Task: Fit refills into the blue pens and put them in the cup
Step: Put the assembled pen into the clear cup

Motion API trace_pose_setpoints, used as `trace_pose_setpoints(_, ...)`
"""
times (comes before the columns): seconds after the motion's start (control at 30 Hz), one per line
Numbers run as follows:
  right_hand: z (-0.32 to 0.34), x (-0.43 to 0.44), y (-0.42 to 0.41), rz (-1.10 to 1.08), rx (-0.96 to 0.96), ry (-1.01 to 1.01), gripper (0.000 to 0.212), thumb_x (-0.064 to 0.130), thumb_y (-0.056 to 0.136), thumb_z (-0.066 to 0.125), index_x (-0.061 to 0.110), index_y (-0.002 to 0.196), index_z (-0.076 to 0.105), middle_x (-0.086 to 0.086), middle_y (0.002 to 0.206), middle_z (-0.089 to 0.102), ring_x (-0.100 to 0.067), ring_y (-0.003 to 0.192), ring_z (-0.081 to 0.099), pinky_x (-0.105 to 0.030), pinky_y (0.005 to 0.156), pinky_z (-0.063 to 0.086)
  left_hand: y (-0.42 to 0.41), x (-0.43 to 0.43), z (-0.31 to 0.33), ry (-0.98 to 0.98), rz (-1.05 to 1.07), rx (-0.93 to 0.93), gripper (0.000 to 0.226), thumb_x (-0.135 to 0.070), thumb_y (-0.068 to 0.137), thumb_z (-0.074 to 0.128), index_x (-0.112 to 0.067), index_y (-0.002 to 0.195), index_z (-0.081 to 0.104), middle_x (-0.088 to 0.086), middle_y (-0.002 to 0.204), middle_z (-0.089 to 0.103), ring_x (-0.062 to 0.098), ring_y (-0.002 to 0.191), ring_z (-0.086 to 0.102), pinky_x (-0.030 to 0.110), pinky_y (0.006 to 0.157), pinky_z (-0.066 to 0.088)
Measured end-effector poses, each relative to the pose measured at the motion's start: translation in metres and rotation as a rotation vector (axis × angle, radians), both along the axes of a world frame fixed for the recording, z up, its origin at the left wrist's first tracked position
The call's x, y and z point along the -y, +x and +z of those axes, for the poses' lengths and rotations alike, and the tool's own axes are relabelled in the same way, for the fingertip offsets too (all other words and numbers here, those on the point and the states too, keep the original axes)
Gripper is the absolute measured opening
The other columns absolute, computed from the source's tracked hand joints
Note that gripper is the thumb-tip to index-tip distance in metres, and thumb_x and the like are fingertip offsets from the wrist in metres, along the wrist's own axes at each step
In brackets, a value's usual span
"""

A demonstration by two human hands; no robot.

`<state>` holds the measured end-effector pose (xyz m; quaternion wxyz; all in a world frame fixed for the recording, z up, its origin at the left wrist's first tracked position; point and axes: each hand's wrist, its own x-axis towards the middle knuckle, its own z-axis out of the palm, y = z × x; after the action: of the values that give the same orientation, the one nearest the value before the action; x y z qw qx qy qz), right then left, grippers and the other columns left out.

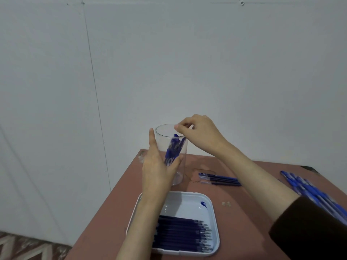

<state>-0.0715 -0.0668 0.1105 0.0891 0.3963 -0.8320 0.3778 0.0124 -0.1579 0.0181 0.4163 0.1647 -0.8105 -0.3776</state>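
Our left hand point(155, 169) grips the tall clear plastic cup point(161, 139) steady — right hand point(199, 132) curled at its 1 o'clock rim (pinching a blue pen point(173, 145)? can't tell).

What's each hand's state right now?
Left hand: grips the clear cup.
Right hand: fingers curled over the cup's rim; whether it holds anything cannot be told.
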Motion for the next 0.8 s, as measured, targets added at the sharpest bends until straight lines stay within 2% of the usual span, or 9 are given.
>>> trace_pose_setpoints(0.07, -0.002, -0.014, 0.002, -0.024, -0.027, -0.079, 0.02, 0.034, 0.093, 0.056, 0.023, 0.095, 0.073, 0.02, 0.079, 0.053, -0.01, 0.092, 0.05, -0.025, 0.079, 0.038, 0.001, -0.001, 0.0, -0.059, 0.044, -0.023, 0.1, -0.049, 0.078, 0.068, -0.02, 0.151, 0.006, 0.014, 0.142, 0.043, 0.031, 0.128, 0.043, 0.036, 0.101, 0.04)
trace_pose_setpoints(0.13, -0.006, -0.035, 0.005, -0.038, -0.02, -0.097, 0.018, 0.031, 0.093, 0.056, 0.022, 0.096, 0.072, 0.02, 0.079, 0.053, 0.0, 0.079, 0.051, -0.018, 0.072, 0.037, 0.006, -0.008, 0.001, -0.16, 0.131, -0.13, 0.083, -0.048, 0.083, 0.057, -0.015, 0.149, 0.021, 0.015, 0.149, 0.033, 0.03, 0.133, 0.033, 0.034, 0.109, 0.028)
trace_pose_setpoints(0.2, -0.013, -0.061, 0.004, -0.058, 0.009, -0.062, 0.015, 0.028, 0.092, 0.057, 0.023, 0.093, 0.071, 0.02, 0.08, 0.055, 0.004, 0.073, 0.05, -0.011, 0.069, 0.037, 0.013, -0.021, 0.005, -0.292, 0.191, -0.289, 0.062, -0.033, 0.086, 0.051, -0.01, 0.141, 0.037, 0.017, 0.142, 0.041, 0.028, 0.127, 0.036, 0.022, 0.107, 0.022)
trace_pose_setpoints(0.23, -0.017, -0.076, 0.003, -0.077, 0.03, -0.034, 0.014, 0.028, 0.092, 0.058, 0.024, 0.092, 0.071, 0.018, 0.082, 0.058, 0.004, 0.073, 0.05, -0.013, 0.07, 0.038, 0.016, -0.03, 0.006, -0.338, 0.191, -0.341, 0.054, -0.026, 0.086, 0.05, -0.008, 0.136, 0.043, 0.017, 0.137, 0.045, 0.027, 0.123, 0.038, 0.018, 0.106, 0.021)
trace_pose_setpoints(0.4, -0.032, -0.154, -0.009, -0.243, 0.155, 0.221, 0.011, 0.026, 0.089, 0.062, 0.023, 0.093, 0.071, 0.005, 0.086, 0.065, -0.01, 0.083, 0.06, -0.025, 0.077, 0.044, 0.013, -0.095, 0.0, -0.489, -0.04, -0.296, 0.033, -0.018, 0.081, 0.052, -0.01, 0.11, 0.065, 0.008, 0.112, 0.061, 0.027, 0.111, 0.047, 0.024, 0.103, 0.029)
trace_pose_setpoints(0.5, -0.041, -0.19, -0.015, -0.317, 0.237, 0.359, 0.006, 0.027, 0.088, 0.065, 0.021, 0.088, 0.068, 0.005, 0.086, 0.065, -0.013, 0.081, 0.061, -0.028, 0.077, 0.05, -0.004, -0.133, -0.013, -0.545, -0.197, -0.234, 0.025, -0.015, 0.081, 0.051, -0.012, 0.099, 0.069, 0.008, 0.107, 0.062, 0.026, 0.111, 0.045, 0.032, 0.096, 0.038)
trace_pose_setpoints(0.57, -0.048, -0.204, -0.019, -0.393, 0.216, 0.488, 0.009, 0.027, 0.085, 0.066, 0.019, 0.087, 0.069, 0.003, 0.088, 0.064, -0.016, 0.084, 0.061, -0.033, 0.077, 0.05, -0.014, -0.15, -0.019, -0.544, -0.248, -0.192, 0.025, -0.014, 0.079, 0.051, -0.013, 0.096, 0.069, 0.007, 0.107, 0.063, 0.024, 0.111, 0.044, 0.031, 0.093, 0.039)
trace_pose_setpoints(0.67, -0.057, -0.212, -0.02, -0.503, 0.165, 0.66, 0.02, 0.028, 0.085, 0.061, 0.008, 0.088, 0.062, -0.005, 0.089, 0.063, -0.022, 0.083, 0.058, -0.033, 0.069, 0.044, -0.021, -0.159, -0.023, -0.537, -0.261, -0.135, 0.028, -0.018, 0.08, 0.047, -0.015, 0.096, 0.069, 0.004, 0.107, 0.063, 0.02, 0.111, 0.043, 0.027, 0.089, 0.04)
trace_pose_setpoints(0.8, -0.062, -0.212, -0.013, -0.563, 0.183, 0.751, 0.033, 0.035, 0.087, 0.059, 0.014, 0.068, 0.042, 0.0, 0.079, 0.046, -0.029, 0.105, 0.052, -0.039, 0.087, 0.041, -0.019, -0.155, -0.025, -0.544, -0.244, -0.176, 0.027, -0.015, 0.079, 0.046, -0.012, 0.093, 0.07, 0.004, 0.102, 0.063, 0.021, 0.106, 0.044, 0.025, 0.087, 0.036)
